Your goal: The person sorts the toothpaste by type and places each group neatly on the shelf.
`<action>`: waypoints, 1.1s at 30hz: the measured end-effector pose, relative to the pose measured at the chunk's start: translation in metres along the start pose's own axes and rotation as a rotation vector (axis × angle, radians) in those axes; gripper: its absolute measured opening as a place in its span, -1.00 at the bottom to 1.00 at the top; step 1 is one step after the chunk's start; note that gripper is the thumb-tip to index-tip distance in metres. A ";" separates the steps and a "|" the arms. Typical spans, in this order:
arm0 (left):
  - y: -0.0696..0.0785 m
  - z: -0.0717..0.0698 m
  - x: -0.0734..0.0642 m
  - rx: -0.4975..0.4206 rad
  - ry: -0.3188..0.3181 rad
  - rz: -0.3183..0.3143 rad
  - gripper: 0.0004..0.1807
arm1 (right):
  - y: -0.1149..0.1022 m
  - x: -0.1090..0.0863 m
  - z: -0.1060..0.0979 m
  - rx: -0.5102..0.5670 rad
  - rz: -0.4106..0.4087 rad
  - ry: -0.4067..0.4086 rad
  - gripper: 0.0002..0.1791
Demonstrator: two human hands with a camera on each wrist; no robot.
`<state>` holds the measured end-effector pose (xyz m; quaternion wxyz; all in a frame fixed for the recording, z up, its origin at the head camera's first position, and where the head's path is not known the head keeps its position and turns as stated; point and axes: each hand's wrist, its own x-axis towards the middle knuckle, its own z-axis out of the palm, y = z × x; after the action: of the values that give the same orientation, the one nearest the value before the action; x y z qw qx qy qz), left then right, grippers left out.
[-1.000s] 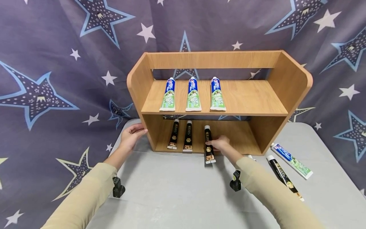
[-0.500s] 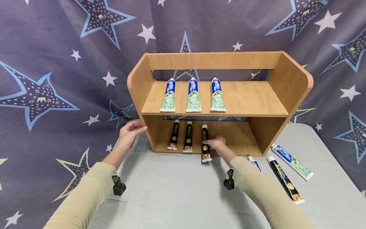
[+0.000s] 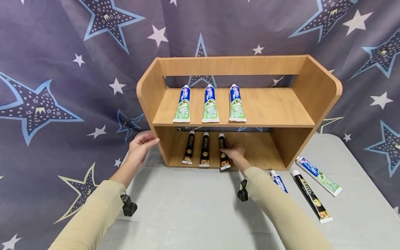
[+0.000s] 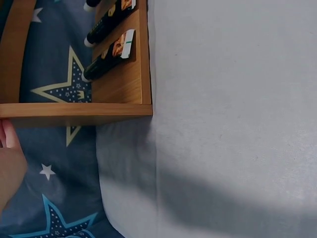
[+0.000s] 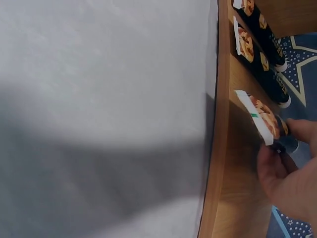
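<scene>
Black tube point(image 3: 224, 159) | right grip point(image 3: 235, 151) pinches its middle | both ends jut clear

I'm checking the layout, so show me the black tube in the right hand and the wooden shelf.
Held black tube point(image 3: 224, 159): head view, lower printed half.
Wooden shelf point(image 3: 272, 107): head view, bare upper board.

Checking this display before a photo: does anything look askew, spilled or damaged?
Slightly: the black tube in the right hand has its flat end tilted, unlike its two neighbours. Three more tubes look stray, lying slanted on the table beside the shelf. I see no spill or damage.
</scene>
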<state>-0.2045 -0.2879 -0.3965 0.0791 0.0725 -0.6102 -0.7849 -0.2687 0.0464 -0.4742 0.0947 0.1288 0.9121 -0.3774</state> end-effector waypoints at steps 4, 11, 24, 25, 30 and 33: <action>0.001 0.000 0.001 0.001 0.004 -0.007 -0.57 | 0.008 0.018 0.010 0.119 0.010 0.031 -0.44; 0.002 0.002 0.001 0.012 0.000 -0.015 -0.58 | 0.016 0.033 0.025 0.163 -0.054 0.121 -0.65; 0.002 0.003 -0.001 0.008 0.006 -0.026 -0.58 | 0.063 0.109 0.083 -0.015 -0.241 0.244 -0.62; 0.002 0.003 -0.001 0.013 0.008 -0.026 -0.58 | 0.047 0.082 0.067 0.007 -0.221 0.219 -0.63; 0.003 0.003 -0.002 0.046 0.012 -0.028 -0.59 | -0.005 -0.003 0.017 0.048 -0.146 0.129 -0.67; 0.004 0.002 -0.002 0.057 0.015 -0.028 -0.60 | -0.005 0.001 0.018 0.037 -0.143 0.114 -0.67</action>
<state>-0.2026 -0.2867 -0.3926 0.0706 0.0893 -0.6305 -0.7678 -0.2699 0.0300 -0.4833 0.0129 0.0864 0.9159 -0.3919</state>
